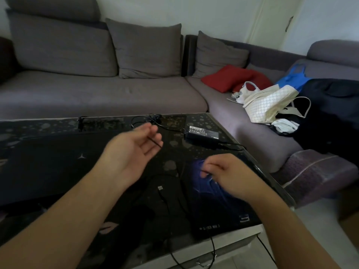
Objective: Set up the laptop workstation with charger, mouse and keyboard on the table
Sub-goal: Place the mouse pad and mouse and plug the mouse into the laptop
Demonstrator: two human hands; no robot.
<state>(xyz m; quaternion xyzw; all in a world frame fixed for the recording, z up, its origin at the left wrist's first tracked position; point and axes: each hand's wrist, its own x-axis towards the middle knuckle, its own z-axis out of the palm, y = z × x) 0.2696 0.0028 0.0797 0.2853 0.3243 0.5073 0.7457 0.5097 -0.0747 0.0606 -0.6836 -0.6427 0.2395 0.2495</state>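
The closed black laptop point(58, 162) lies on the dark glass table point(217, 121). Beyond its right end sits the charger brick point(202, 133), its cord looping behind. The left hand point(134, 150) hovers above the laptop's right edge, fingers loosely apart with a thin cable across them. Right of the laptop, the right hand point(223, 171) pinches a cable over the mousepad point(223, 210) (Spider-Man print).

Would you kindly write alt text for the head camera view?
Two bare hands work a thin black cable above a dark table: the left hand lies open, the right hand pinches. A closed laptop, charger brick and mousepad lie there, grey sofa behind.
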